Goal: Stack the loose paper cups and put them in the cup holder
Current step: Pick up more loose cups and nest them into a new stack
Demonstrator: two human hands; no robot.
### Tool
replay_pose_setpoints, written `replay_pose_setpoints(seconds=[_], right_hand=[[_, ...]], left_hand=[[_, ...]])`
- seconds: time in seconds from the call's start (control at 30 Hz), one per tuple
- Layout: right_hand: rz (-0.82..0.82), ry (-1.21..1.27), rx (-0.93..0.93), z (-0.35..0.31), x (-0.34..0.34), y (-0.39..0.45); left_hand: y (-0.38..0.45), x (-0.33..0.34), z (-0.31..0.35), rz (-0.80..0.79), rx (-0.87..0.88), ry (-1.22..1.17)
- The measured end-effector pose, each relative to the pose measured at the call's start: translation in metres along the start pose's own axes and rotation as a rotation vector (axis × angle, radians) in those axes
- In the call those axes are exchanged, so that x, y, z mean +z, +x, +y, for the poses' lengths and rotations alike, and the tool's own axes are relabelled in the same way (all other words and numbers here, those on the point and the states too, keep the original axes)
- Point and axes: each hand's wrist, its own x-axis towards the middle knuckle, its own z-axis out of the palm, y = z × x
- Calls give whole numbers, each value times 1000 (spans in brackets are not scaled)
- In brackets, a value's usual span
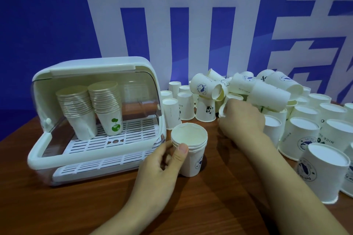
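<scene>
A short stack of white paper cups stands upside down on the brown table, and my left hand grips its upper part with thumb across the front. My right hand reaches into the pile of loose cups and its fingers curl round the rim of one white cup. The white cup holder stands at the left with its clear lid raised. Inside it two tall stacks of upside-down cups lean on the slatted tray.
Many upside-down white cups crowd the right side of the table up to its front right. Several more cups stand just right of the holder. A blue and white wall rises behind. Bare wood lies in front of the holder and between my arms.
</scene>
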Motion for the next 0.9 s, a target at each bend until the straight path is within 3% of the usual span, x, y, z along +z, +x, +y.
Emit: replay_pose_setpoints(seconds=[0.23, 0.33, 0.47, 0.63, 0.8, 0.9], right_hand=[[83, -61, -48, -3, 4, -2], [3, 110, -98, -7, 2, -4], [171, 238, -53, -13, -6, -8], [-59, 103, 44, -7, -6, -10], [-178, -60, -168, -12, -6, -13], [-121, 12, -208, -13, -16, -14]], left_hand=[[-1, 0, 2, -2, -17, 17], [-2, 0, 4, 7, -23, 14], [-2, 0, 5, 9, -19, 14], [-2, 0, 3, 17, -12, 28], [-2, 1, 3, 17, -5, 29], [-2, 0, 2, 0, -3, 30]])
